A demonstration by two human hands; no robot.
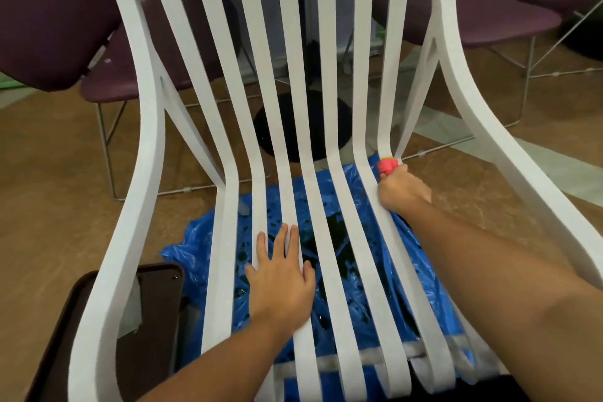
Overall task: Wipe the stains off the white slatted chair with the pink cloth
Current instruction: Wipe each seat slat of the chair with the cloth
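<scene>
Though mostly hidden, seemingly pink cloth (pixel 386 166).

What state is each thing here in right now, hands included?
white slatted chair, standing upright over the sheet
pink cloth, bunched, pressed on a right-side slat
right hand, grips the pink cloth
left hand, flat on middle slats, fingers straight
blue plastic sheet, spread under chair, dark splashes
</scene>
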